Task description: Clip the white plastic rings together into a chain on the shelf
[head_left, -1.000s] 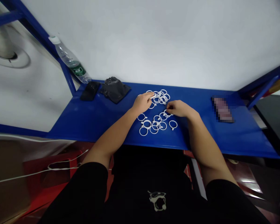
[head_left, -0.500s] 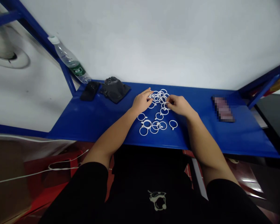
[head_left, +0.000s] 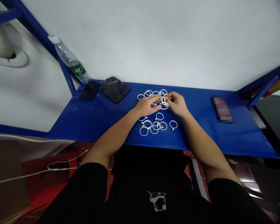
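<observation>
My left hand [head_left: 146, 106] and right hand [head_left: 178, 104] both pinch a bunch of white rings [head_left: 164, 102] above the blue table [head_left: 95, 119]. Loose rings [head_left: 154, 127] crowd underneath, toward its front edge. A black pouch [head_left: 114, 89] and a bottle [head_left: 70, 60] sit far left, with bare surface either side of me.

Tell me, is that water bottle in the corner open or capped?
Capped: the water bottle has its white cap seated on the neck, at its upper end beside the blue frame post.
</observation>
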Motion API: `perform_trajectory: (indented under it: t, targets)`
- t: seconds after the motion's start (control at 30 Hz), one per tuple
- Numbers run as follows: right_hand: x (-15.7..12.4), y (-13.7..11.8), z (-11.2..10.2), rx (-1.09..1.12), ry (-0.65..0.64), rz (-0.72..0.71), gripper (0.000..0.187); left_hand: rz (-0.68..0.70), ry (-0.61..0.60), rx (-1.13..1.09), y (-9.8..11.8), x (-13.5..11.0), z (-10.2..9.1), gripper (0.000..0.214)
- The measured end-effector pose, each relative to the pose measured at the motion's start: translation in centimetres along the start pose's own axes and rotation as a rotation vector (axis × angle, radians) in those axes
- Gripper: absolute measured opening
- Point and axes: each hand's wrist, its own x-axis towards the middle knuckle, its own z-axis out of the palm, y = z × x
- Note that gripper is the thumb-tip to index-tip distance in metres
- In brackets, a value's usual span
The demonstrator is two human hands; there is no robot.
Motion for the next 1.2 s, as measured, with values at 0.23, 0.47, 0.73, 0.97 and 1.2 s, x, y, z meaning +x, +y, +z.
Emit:
perform_trajectory:
  t: [0.23, 0.47, 0.73, 0.97, 1.2]
  targets:
    - [0.0, -0.3, 0.4, -0.021, -0.035, 0.032, 0.022, -0.065, -0.015, 0.076, 0.3, 0.2, 0.5, 0.047]
    - [-0.1, -0.1, 0.6, -0.03, -0.063, 0.042, 0.023, -0.042, -0.009, 0.083, 0.1, 0.3, 0.5, 0.037]
    - [0.1, -0.1, 0.5, -0.076, -0.03, -0.026, 0.03, -0.051, 0.022, 0.094, 0.1, 0.4, 0.0, 0.01]
    - [-0.3, -0.7, 0.7, -0.095, -0.135, -0.054, 0.026, -0.026, -0.011, 0.052, -0.1, 0.2, 0.3, 0.041]
    - [-0.6, -1.1, 0.8, -0.099, -0.124, -0.058, 0.034, -0.019, -0.016, 0.111, -0.3, 0.3, 0.1, 0.024]
